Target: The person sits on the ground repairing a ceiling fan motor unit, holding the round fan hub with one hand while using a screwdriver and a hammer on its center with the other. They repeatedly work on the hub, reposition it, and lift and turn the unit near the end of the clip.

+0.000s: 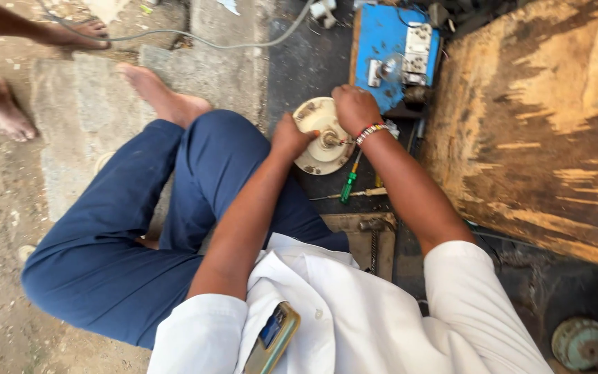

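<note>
A cream round motor housing [318, 156] with a metal shaft in its middle lies on the dark floor in front of me. My left hand [291, 137] rests on its left edge, fingers closed against it. My right hand [354, 107], with a beaded band at the wrist, grips its upper right rim. A thin tool seems to run from the shaft toward my right wrist; which hand holds it I cannot tell.
A green-handled screwdriver [348, 187] and a wooden-handled tool [354, 194] lie just below the housing. A blue box with switches [389, 41] stands behind it. Worn wooden board [541, 138] at right. Another person's bare feet [8, 118] at far left. A round green part [578, 342] lies lower right.
</note>
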